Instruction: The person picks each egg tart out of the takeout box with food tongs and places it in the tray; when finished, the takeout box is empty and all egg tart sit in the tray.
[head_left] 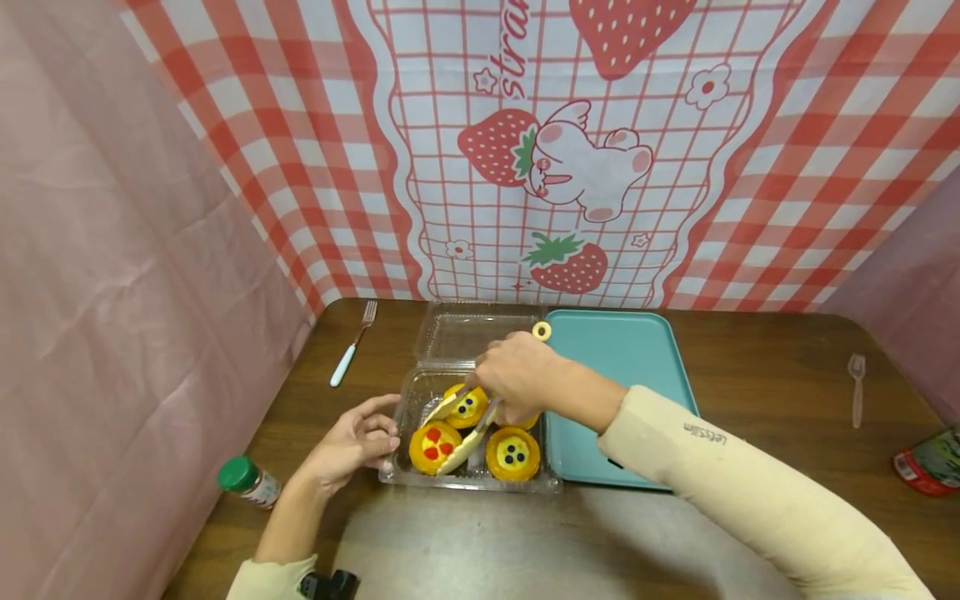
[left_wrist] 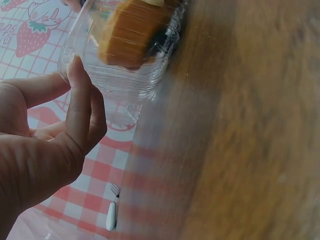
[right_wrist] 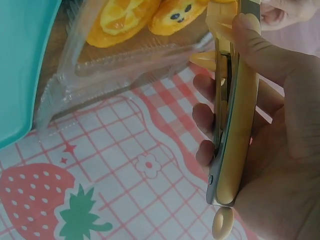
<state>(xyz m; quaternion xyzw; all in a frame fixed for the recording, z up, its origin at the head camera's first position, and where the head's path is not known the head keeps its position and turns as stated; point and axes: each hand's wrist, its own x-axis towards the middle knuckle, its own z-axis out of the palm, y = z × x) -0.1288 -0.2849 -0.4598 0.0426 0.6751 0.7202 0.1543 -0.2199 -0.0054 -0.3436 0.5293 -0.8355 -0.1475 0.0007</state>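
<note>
My right hand [head_left: 521, 375] grips a pair of cream and grey tongs [right_wrist: 239, 120], its pull ring at the handle end. In the head view, the spread tips of the tongs reach down on either side of a tart with red topping [head_left: 432, 450]. Whether they touch it, I cannot tell. Several tarts sit in a clear plastic clamshell box [head_left: 480, 482]; a blueberry-dotted tart [head_left: 513, 456] is at its front right, another blue-dotted tart [head_left: 471, 408] behind. With thumb and finger, my left hand [left_wrist: 55, 125] pinches the box's left rim.
Right of the box lies a teal tray [head_left: 615, 350], partly under my right forearm. The box lid [head_left: 480, 333] stands open at the back. A fork [head_left: 352, 350] lies left, a green-capped jar [head_left: 251, 483] nearer. Far right are a clear fork [head_left: 857, 392] and a can [head_left: 930, 462].
</note>
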